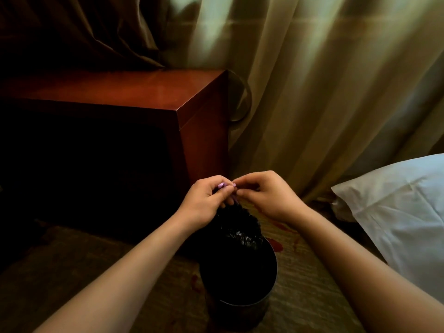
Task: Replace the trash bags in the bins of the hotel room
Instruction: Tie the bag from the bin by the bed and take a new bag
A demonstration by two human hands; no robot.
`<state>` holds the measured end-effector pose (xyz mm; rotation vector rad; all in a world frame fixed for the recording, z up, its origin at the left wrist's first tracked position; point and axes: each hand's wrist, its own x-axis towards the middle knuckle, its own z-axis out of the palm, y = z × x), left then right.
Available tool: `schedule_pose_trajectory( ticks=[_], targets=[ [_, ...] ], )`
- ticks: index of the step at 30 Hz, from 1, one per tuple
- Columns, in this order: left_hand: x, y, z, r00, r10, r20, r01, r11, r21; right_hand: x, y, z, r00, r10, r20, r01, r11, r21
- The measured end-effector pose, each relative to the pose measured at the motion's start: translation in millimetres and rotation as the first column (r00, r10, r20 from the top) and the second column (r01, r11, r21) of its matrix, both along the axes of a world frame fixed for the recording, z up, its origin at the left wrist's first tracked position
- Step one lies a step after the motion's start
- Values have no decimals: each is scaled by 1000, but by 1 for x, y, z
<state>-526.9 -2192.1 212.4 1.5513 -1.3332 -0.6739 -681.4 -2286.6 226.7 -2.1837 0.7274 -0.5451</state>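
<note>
Gripping gathered neck of black trash bag [237, 227] with left hand [206, 200]; pinching purple drawstring [227, 186] with right hand [266, 195]. Holding bag over open round bin [272, 267] on carpet, beside wooden nightstand [144, 92].

No writing, label, brand, number or sign can be read anywhere in view. The black trash bag [236, 224], the round bin [242, 313], the wooden cabinet [120, 92], the curtain [336, 92] and the white pillow [396, 200] all show plain, unmarked surfaces in the dim light.
</note>
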Motion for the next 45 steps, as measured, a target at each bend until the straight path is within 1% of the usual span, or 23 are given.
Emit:
schedule_pose_trajectory(
  ticks=[3, 9, 11, 14, 16, 18, 19, 21, 24, 26, 28, 29, 31, 32, 33, 34, 35, 36, 37, 38, 40, 42, 45],
  targets=[
    [3, 1, 0, 1000, -19, -9, 19, 1000, -13, 3, 5, -3, 996, -53, 78, 55, 998, -16],
    [10, 0, -2, 998, -51, 41, 50, 999, 22, 7, 7, -3, 995, -50, 91, 60, 992, -110],
    [9, 0, -2, 998, -52, 21, 52, 998, 33, 9, 9, -3, 992, -51, 113, 68, 986, -150],
    [8, 2, -1, 995, -55, -86, 59, 997, 45, 9, 11, -4, 994, -69, 82, 84, 976, -199],
    [9, 5, 0, 978, -30, -207, 42, 998, 56, 6, 12, -7, 994, -92, 59, 103, 974, -204],
    [10, 6, 0, 943, 25, -332, -5, 998, 63, 3, 15, -14, 992, -100, 82, 114, 974, -197],
    [10, 6, 0, 931, 50, -361, -27, 997, 67, 1, 17, -17, 992, -79, 94, 97, 973, -208],
    [11, 5, 1, 934, 84, -347, -60, 995, 79, -3, 21, -21, 997, -4, 74, 25, 959, -283],
    [14, 6, 3, 963, 109, -246, -85, 991, 105, -4, 23, -22, 999, 30, -14, -33, 923, -384],
    [14, 8, 5, 975, 100, -196, -77, 989, 123, -4, 21, -22, 1000, 9, -17, -14, 925, -378],
    [13, 9, 6, 984, 81, -158, -64, 992, 110, -4, 21, -22, 1000, 12, -25, -20, 938, -346],
    [13, 9, 5, 991, 74, -112, -63, 994, 94, -4, 21, -23, 999, 19, -27, -26, 946, -322],
    [15, 8, 4, 997, 52, 61, -54, 998, 39, -2, 18, -26, 1000, 4, 8, -2, 971, -241],
    [16, 8, 3, 979, 35, 201, -35, 999, -5, -1, 15, -27, 999, -27, 38, 33, 984, -174],
    [17, 9, 2, 928, 19, 373, 7, 998, -67, 1, 13, -26, 996, -61, 59, 66, 994, -91],
    [19, 9, 1, 835, 15, 550, 70, 989, -133, 3, 11, -25, 994, -86, 60, 87, 996, -3],
    [19, 9, -1, 717, 29, 697, 147, 971, -191, 5, 10, -23, 994, -92, 50, 88, 993, 76],
    [18, 9, -3, 607, 55, 793, 213, 950, -229, 8, 9, -21, 996, -79, 34, 73, 987, 142],
    [17, 10, -6, 528, 85, 845, 267, 928, -260, 10, 10, -19, 999, -51, 19, 46, 978, 203],
    [17, 10, -9, 482, 112, 869, 304, 909, -286, 13, 11, -17, 1000, -18, 7, 15, 964, 264],
    [16, 10, -12, 434, 170, 885, 339, 879, -335, 18, 13, -17, 1000, 24, -1, -22, 933, 360],
    [16, 9, -15, 402, 242, 883, 341, 855, -390, 21, 12, -17, 1000, 13, 23, -21, 913, 407],
    [16, 9, -18, 352, 335, 874, 324, 832, -449, 22, 9, -16, 995, -28, 98, -24, 866, 499]
  ],
)
